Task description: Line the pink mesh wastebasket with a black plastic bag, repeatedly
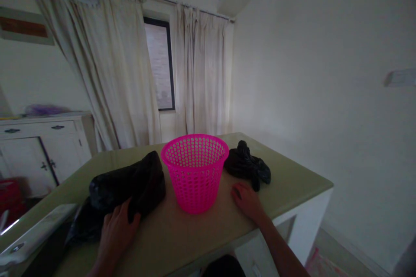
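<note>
A bright pink perforated plastic basket stands upright on the table between my hands. To its left lies a bulky black plastic bag roll with a loose end hanging toward me. My left hand rests against the near side of that roll, thumb apart from the fingers. On the table just right of the basket lies my right hand, fingers loosely bent and holding nothing visible. Beyond it sits a crumpled black plastic bag, close to the basket's right side.
The table has a green top and white legs. A long white object lies along its left side. Behind are a white cabinet, cream curtains and a window. A plain wall stands at the right.
</note>
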### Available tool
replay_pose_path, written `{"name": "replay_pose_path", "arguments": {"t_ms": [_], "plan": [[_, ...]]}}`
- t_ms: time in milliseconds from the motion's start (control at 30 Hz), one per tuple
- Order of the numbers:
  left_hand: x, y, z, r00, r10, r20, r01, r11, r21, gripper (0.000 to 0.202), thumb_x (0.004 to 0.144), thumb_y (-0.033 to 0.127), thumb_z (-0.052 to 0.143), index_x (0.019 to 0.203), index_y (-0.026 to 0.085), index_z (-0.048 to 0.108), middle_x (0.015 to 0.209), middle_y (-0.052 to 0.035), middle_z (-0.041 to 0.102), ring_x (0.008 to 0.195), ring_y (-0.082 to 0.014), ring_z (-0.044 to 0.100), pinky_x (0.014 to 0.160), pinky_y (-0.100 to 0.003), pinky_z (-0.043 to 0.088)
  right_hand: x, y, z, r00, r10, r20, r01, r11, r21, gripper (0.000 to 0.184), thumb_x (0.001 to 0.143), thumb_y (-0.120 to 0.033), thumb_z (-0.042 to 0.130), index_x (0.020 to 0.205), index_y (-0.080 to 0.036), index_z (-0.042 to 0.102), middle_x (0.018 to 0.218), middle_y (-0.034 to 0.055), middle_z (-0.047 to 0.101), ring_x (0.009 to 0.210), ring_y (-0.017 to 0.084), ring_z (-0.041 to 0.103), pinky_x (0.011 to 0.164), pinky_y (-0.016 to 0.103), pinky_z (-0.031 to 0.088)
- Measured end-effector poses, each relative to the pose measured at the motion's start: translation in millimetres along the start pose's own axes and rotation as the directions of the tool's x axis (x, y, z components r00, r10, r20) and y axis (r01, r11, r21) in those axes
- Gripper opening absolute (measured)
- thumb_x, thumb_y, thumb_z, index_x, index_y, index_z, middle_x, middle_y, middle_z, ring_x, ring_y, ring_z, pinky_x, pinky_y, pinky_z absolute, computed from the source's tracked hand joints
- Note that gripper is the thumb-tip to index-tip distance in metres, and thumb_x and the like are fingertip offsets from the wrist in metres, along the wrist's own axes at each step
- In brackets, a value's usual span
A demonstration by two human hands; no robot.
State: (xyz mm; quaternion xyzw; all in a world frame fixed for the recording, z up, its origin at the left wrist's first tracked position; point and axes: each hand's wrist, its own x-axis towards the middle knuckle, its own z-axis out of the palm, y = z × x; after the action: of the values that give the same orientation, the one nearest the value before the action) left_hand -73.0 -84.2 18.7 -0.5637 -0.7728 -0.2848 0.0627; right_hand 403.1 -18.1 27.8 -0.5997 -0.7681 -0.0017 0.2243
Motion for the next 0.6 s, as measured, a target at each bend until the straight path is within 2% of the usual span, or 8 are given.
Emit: {"name": "replay_pose_path", "arguments": {"t_ms": [67,133,200,333,400,467,533,600], "plan": [[3.0,-4.6,-0.5,0.993,-0.054,0.107,0.061,0.996,-0.066,0.062,0.095,0.053,0.037,0.128,0.011,0.069,0.118,-0.0218,0.074,0.106,-0.0391,0.069,0.093,-0.046,0.051,-0.1,0.0,0.6,1.000,0.007,-0.009,-0.007,1.000,0.000,0.035,0.103,-0.031,0.045,0.115,-0.015,0.074,0.123,0.0162,0.073,0.116,0.029,0.067,0.105,0.039,0.048],[4.1,-6.0,-7.2,0.976,-0.172,0.136,0.189,0.974,-0.124,0.060,0.095,0.057,0.036,0.114,0.016,0.074,0.103,-0.0188,0.078,0.096,-0.0380,0.072,0.080,-0.040,0.052,-0.7,-0.4,0.3,1.000,0.005,-0.009,-0.005,1.000,0.003,0.035,0.103,-0.031,0.044,0.114,-0.015,0.074,0.123,0.0166,0.073,0.114,0.029,0.068,0.104,0.038,0.049],[3.3,-5.2,-16.8,0.962,-0.252,0.103,0.267,0.945,-0.187,0.056,0.095,0.056,0.035,0.100,0.018,0.075,0.087,-0.0163,0.077,0.088,-0.0366,0.073,0.071,-0.037,0.050,-1.6,-0.7,-0.7,1.000,0.001,-0.012,-0.001,1.000,0.011,0.035,0.102,-0.031,0.044,0.112,-0.015,0.074,0.122,0.0167,0.073,0.113,0.029,0.068,0.102,0.038,0.050],[-1.2,-1.2,-31.2,0.962,-0.273,-0.009,0.256,0.915,-0.313,0.046,0.096,0.049,0.031,0.073,0.023,0.062,0.065,-0.0101,0.067,0.071,-0.0306,0.068,0.064,-0.035,0.046,-2.4,-0.7,-1.6,0.999,-0.006,-0.031,0.007,0.999,0.032,0.034,0.101,-0.031,0.044,0.109,-0.018,0.074,0.117,0.0148,0.075,0.110,0.029,0.069,0.100,0.038,0.051],[-4.1,1.5,-34.0,0.957,-0.278,-0.081,0.234,0.908,-0.348,0.044,0.098,0.046,0.030,0.084,0.022,0.064,0.068,-0.0090,0.067,0.071,-0.0300,0.068,0.066,-0.036,0.047,-2.5,-0.5,-0.6,0.998,-0.026,-0.057,0.028,0.999,0.047,0.032,0.101,-0.031,0.044,0.107,-0.019,0.074,0.114,0.0142,0.075,0.108,0.029,0.069,0.099,0.039,0.051],[-7.8,5.0,-34.8,0.951,-0.269,-0.155,0.195,0.906,-0.376,0.045,0.100,0.042,0.029,0.110,0.018,0.066,0.085,-0.0111,0.072,0.082,-0.0307,0.070,0.073,-0.038,0.051,-2.9,-0.1,0.7,0.997,-0.038,-0.074,0.042,0.997,0.060,0.031,0.101,-0.031,0.044,0.105,-0.019,0.073,0.111,0.0138,0.075,0.105,0.028,0.070,0.097,0.039,0.052],[-11.8,9.4,-34.0,0.951,-0.205,-0.230,0.097,0.908,-0.407,0.048,0.101,0.042,0.032,0.134,0.018,0.058,0.111,-0.0140,0.072,0.101,-0.0311,0.071,0.086,-0.041,0.054,-3.3,1.1,1.6,0.997,-0.039,-0.072,0.044,0.997,0.066,0.031,0.101,-0.031,0.045,0.103,-0.019,0.073,0.108,0.0135,0.075,0.103,0.028,0.070,0.097,0.039,0.052],[-15.0,13.7,-31.7,0.952,-0.085,-0.293,-0.054,0.898,-0.436,0.055,0.100,0.046,0.041,0.146,0.018,0.048,0.129,-0.0151,0.067,0.115,-0.0309,0.067,0.098,-0.043,0.053,-3.1,2.7,1.3,0.997,-0.036,-0.063,0.041,0.997,0.067,0.031,0.100,-0.030,0.045,0.102,-0.018,0.073,0.108,0.0135,0.075,0.104,0.028,0.070,0.098,0.039,0.052]]}}
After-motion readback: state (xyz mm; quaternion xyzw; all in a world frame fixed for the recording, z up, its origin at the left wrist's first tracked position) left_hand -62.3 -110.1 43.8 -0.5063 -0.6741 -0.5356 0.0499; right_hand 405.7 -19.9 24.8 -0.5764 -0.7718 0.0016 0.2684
